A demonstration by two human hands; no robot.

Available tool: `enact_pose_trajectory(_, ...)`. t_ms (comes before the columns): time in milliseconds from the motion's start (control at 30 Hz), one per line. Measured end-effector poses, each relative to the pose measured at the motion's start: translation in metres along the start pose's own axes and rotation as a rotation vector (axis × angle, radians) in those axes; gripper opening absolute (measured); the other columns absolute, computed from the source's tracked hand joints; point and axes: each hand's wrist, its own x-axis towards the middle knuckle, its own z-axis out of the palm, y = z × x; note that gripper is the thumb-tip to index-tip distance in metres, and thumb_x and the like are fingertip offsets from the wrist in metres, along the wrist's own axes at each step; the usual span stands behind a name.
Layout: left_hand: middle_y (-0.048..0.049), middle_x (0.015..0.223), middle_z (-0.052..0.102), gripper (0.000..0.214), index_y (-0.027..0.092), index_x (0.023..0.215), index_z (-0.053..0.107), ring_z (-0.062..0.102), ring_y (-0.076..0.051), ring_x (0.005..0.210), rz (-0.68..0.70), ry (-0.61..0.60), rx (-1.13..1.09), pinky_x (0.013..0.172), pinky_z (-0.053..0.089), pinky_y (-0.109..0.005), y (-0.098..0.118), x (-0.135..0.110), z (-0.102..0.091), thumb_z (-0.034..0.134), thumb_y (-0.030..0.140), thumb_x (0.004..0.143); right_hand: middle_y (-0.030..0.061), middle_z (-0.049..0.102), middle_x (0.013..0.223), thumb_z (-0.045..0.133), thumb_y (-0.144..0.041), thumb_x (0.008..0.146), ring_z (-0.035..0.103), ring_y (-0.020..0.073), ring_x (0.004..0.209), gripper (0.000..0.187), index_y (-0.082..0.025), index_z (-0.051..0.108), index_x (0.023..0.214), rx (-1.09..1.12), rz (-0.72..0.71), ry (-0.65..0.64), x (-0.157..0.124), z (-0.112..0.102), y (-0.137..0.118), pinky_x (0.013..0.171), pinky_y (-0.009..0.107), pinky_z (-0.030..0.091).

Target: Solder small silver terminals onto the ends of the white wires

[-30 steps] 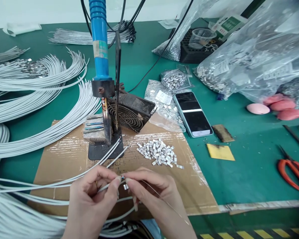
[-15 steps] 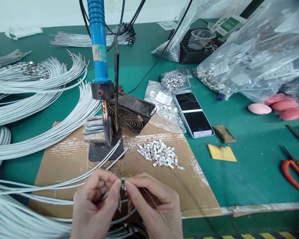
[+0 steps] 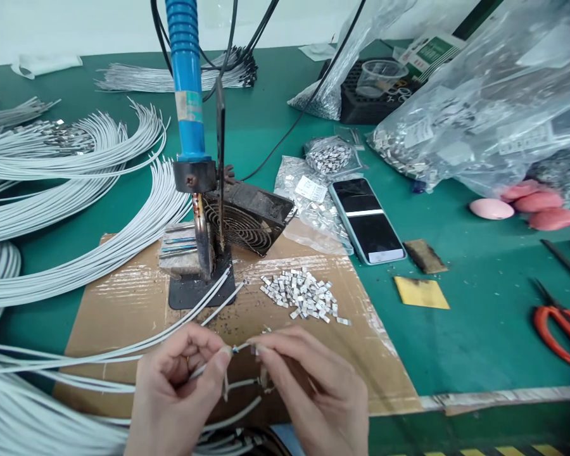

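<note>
My left hand (image 3: 180,386) is closed, thumb and index finger pinching a white cable (image 3: 198,372) near its end. A bit of blue shows at the cable's stripped tip (image 3: 236,349), just past the thumb. Close by on the right, my right hand (image 3: 313,386) pinches a small metal tab (image 3: 254,349) between thumb and fingertips; the fingers cover much of it. Other white cable ends hang below, between the hands. Beyond the hands, a pile of small metal tabs (image 3: 304,294) lies on the cardboard (image 3: 361,361).
A blue-handled soldering iron (image 3: 190,126) stands upright behind the hands, beside a dirty fan (image 3: 249,218). Bundles of white cable (image 3: 76,266) fill the left. To the right are a phone (image 3: 368,220), a yellow sponge (image 3: 422,292), red-handled scissors (image 3: 558,326) and plastic bags (image 3: 460,120) of parts.
My right hand has moved right, away from my left fingertips, opening a small gap where the cable's end now shows. The left hand has barely moved.
</note>
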Motion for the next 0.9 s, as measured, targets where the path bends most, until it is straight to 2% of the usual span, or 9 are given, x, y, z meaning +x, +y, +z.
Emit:
enact_pose_trajectory(100, 0.0022, 0.056, 0.065, 0.015, 0.02, 0.06, 0.073, 0.047, -0.008, 0.048, 0.039, -0.005, 0.038, 0.046, 0.038, -0.015, 0.0, 0.0, -0.002, 0.088, 0.024, 0.063, 0.0003, 0.071, 0.069, 0.078, -0.027, 0.089, 0.063, 0.0123, 0.054, 0.01, -0.027, 0.087, 0.083, 0.107, 0.23, 0.029, 0.003, -0.002, -0.004, 0.051, 0.021, 0.051)
enact_pose_trajectory(200, -0.0014, 0.068, 0.075, 0.013, 0.021, 0.06, 0.074, 0.061, -0.011, 0.055, 0.043, -0.034, 0.027, 0.052, 0.047, -0.016, 0.003, -0.002, -0.001, 0.086, 0.024, 0.064, -0.0016, 0.067, 0.064, 0.083, -0.032, 0.085, 0.059, 0.0104, 0.052, 0.009, -0.026, 0.085, 0.078, 0.246, 0.392, 0.031, 0.005, 0.001, -0.007, 0.052, 0.019, 0.051)
enact_pose_trajectory(300, -0.0015, 0.072, 0.075, 0.014, 0.021, 0.059, 0.074, 0.068, -0.013, 0.06, 0.036, -0.038, 0.005, 0.055, 0.053, -0.016, 0.005, -0.004, 0.0, 0.087, 0.023, 0.063, -0.0012, 0.07, 0.069, 0.083, -0.029, 0.084, 0.06, 0.0098, 0.057, 0.008, -0.028, 0.086, 0.076, 0.271, 0.36, -0.01, 0.007, 0.004, -0.009, 0.055, 0.019, 0.049)
enact_pose_trajectory(433, -0.0005, 0.071, 0.074, 0.014, 0.022, 0.058, 0.074, 0.068, -0.012, 0.06, 0.054, -0.04, -0.003, 0.056, 0.052, -0.014, 0.007, -0.004, 0.002, 0.087, 0.019, 0.062, 0.0005, 0.072, 0.077, 0.08, -0.023, 0.085, 0.066, 0.013, 0.07, 0.013, -0.032, 0.089, 0.083, 0.224, 0.296, -0.086, 0.01, 0.003, -0.012, 0.062, 0.02, 0.05)
enact_pose_trajectory(767, 0.0002, 0.07, 0.074, 0.014, 0.021, 0.056, 0.073, 0.066, -0.01, 0.059, 0.06, -0.051, -0.007, 0.055, 0.05, -0.011, 0.006, -0.002, 0.001, 0.084, 0.016, 0.063, 0.0008, 0.07, 0.078, 0.079, -0.024, 0.087, 0.064, 0.0143, 0.071, 0.016, -0.035, 0.09, 0.089, 0.225, 0.304, -0.134, 0.008, 0.001, -0.012, 0.062, 0.022, 0.048)
enact_pose_trajectory(900, -0.0003, 0.071, 0.074, 0.014, 0.021, 0.055, 0.073, 0.059, -0.008, 0.055, 0.066, -0.058, 0.008, 0.049, 0.044, -0.01, 0.005, -0.001, -0.001, 0.084, 0.014, 0.061, 0.0001, 0.07, 0.078, 0.079, -0.023, 0.088, 0.064, 0.014, 0.07, 0.017, -0.037, 0.089, 0.089, 0.205, 0.284, -0.137, 0.009, 0.0, -0.012, 0.061, 0.022, 0.047)
